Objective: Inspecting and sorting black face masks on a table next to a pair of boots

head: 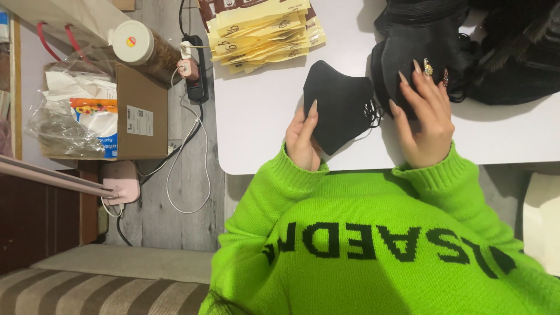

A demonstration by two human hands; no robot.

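Black face mask (338,105) sits pinched in your left hand (303,137) fingers at the white surface (256,116); your right hand (426,116) lies open-fingered on the mask stack (408,55).

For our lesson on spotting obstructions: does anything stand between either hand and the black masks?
Nothing visible does. The left hand already grips the single black mask at its edge, and the right hand rests its fingers directly on the stack of black masks.
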